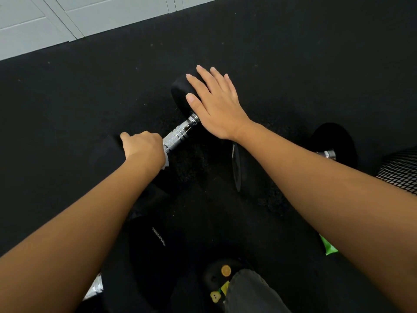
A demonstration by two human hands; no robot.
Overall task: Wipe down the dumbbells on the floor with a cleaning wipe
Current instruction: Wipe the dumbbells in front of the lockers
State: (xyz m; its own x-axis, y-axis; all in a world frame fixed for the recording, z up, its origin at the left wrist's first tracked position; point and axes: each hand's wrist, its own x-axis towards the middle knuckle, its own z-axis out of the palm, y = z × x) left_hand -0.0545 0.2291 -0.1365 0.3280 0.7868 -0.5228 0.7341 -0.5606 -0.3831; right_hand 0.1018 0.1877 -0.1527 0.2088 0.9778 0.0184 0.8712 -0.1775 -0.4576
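So, lower left: a second black round-headed dumbbell (pixel 153 249) lay near the person's feet on the black rubber floor (pixel 67 105), with no hand on it.
Left hand: the left hand (pixel 143 146) was clenched round the near end of a bar, and a corner of white cleaning wipe (pixel 166 163) poked out beneath the palm.
Centre: the black rubber-headed dumbbell with a knurled chrome handle (pixel 180 134) lay slantwise on the floor, its bare handle showing between the two hands.
Right hand: the right hand (pixel 216 105) lay flat, fingers straight, on the far head, seemingly steadying it.
Right: a third black dumbbell (pixel 334 143) sat just beyond the right forearm, untouched; a bright green packet (pixel 328 247) peeked from under that arm.
Progress: probably early or midway. The handle of one dumbbell was under the wipe. Whether its heads were done could not be told, and the other two were likely left to do.
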